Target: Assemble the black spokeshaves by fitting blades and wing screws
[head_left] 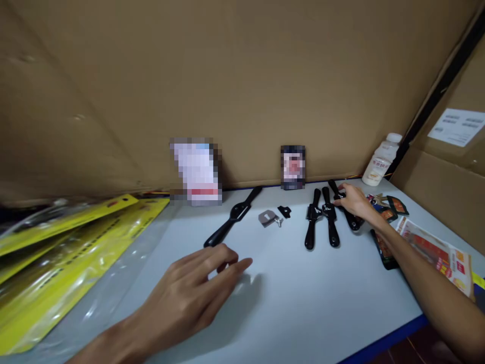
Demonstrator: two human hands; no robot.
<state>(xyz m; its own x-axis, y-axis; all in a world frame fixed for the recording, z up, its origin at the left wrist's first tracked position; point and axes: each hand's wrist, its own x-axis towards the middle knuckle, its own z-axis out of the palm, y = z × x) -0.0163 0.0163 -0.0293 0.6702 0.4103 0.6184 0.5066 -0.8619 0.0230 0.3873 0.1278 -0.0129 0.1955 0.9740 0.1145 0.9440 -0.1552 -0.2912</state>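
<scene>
My left hand [193, 288] hovers over the pale table [288, 303], fingers stretched out and apart, its fingertips close to the near end of a long black two-handled tool [234, 216] lying on a slant. My right hand [352, 200] reaches far right and its fingers curl over the rightmost of three black tools [345, 206]. The other two black tools [320, 218] lie side by side just left of it. A small grey metal plate [267, 218] with a screw and a small black piece [285, 212] lie between the tools.
Yellow packaging cards in clear plastic [49, 263] are piled at the left. A cardboard wall [242, 91] closes the back. A white bottle [382, 161] stands in the right corner, with keys, small packets [390, 208] and a printed leaflet [435, 253] nearby.
</scene>
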